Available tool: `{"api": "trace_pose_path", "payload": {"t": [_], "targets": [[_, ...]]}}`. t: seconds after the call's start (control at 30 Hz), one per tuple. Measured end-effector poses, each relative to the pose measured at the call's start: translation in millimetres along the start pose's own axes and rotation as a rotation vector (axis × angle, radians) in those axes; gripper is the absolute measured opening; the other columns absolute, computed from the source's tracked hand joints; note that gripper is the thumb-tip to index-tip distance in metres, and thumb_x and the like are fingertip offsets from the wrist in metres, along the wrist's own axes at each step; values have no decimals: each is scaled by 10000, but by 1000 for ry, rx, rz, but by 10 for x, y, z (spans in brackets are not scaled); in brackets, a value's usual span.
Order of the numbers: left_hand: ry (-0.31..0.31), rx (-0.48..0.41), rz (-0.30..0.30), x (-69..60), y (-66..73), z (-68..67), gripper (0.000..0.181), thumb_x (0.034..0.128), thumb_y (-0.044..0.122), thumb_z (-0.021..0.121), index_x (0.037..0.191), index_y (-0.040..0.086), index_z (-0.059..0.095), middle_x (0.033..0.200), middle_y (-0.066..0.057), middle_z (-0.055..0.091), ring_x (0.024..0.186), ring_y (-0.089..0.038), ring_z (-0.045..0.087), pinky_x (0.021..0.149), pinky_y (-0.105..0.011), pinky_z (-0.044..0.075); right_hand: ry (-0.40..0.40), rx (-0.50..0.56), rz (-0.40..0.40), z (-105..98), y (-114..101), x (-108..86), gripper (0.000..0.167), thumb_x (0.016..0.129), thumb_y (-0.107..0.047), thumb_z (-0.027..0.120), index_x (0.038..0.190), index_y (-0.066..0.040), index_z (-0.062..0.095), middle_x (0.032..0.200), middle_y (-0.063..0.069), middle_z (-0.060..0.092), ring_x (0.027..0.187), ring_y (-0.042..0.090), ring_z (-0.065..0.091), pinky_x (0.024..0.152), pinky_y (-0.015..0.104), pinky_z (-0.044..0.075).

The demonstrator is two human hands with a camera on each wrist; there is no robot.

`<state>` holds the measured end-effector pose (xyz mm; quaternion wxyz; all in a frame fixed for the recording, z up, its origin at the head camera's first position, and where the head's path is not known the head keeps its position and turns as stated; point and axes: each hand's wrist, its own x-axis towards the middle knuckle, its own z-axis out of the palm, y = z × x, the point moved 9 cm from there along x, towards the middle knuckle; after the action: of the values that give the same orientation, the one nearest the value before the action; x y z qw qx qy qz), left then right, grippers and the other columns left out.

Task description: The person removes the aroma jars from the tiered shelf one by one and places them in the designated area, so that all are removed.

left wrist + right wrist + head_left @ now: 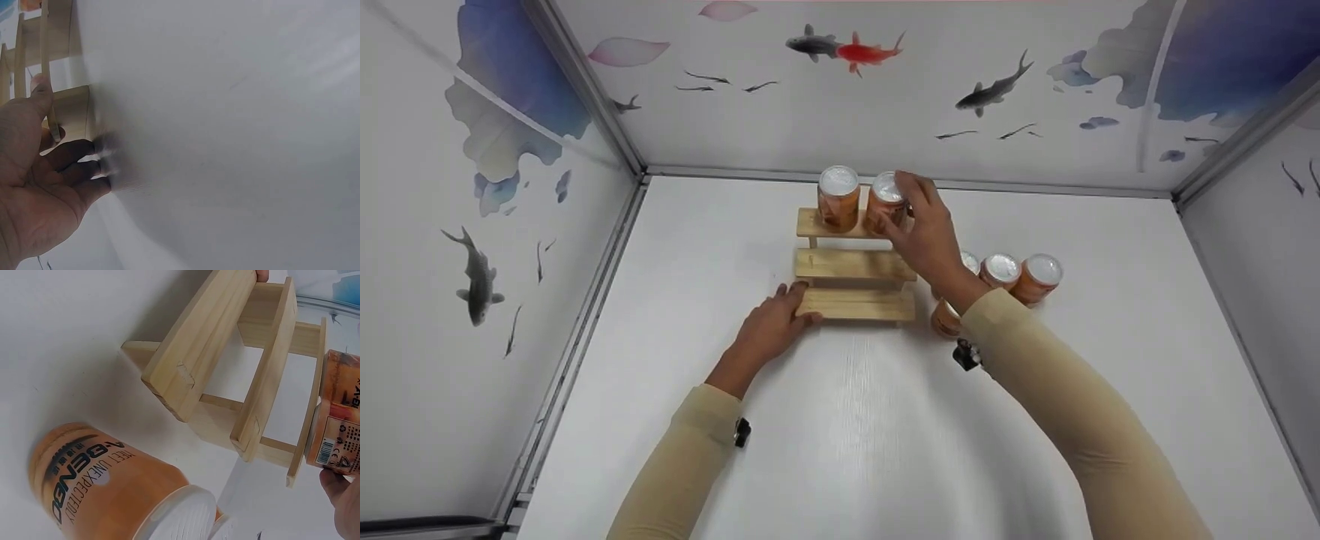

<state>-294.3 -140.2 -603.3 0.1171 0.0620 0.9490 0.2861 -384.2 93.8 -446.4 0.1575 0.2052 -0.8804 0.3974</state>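
A three-step wooden rack [855, 304] stands on the white table. My left hand [769, 326] pinches the left end of its lowest step; in the left wrist view the thumb [40, 93] lies on the board and a fingertip shows beneath it. On the top step, my right hand [926, 232] grips an orange can [337, 441] with a clear lid, thumb on one side and fingers on the other. This can stands upright, close to a second orange can [838, 201] on its left.
Right of the rack stand several more orange cans, among them one at the far right [1039, 279] and one nearer the front [945, 320], partly hidden by my right arm. White panels [825, 135] with fish pictures enclose the table [840, 435] at the back and sides.
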Motion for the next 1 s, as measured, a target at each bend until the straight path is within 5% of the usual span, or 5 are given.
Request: {"api": "trace_pose_path", "payload": {"t": [0.43, 1.0], "targets": [[-2, 4, -4, 4, -2, 14, 781, 1103, 578, 605, 1719, 146, 396, 1723, -331, 398, 1538, -521, 508, 1191, -677, 484, 23, 15, -47, -166, -18, -71, 628, 1022, -170, 821, 1581, -66, 555, 1528, 205, 563, 1301, 365, 687, 976, 494, 644], [-4, -5, -11, -3, 2, 6, 817, 1077, 612, 609, 1714, 138, 410, 1724, -330, 397, 1530, -516, 521, 1197, -666, 483, 54, -12, -91, -461, 4, -236, 612, 988, -200, 864, 1523, -54, 606, 1467, 183, 611, 1222, 291, 704, 895, 411, 647]]}}
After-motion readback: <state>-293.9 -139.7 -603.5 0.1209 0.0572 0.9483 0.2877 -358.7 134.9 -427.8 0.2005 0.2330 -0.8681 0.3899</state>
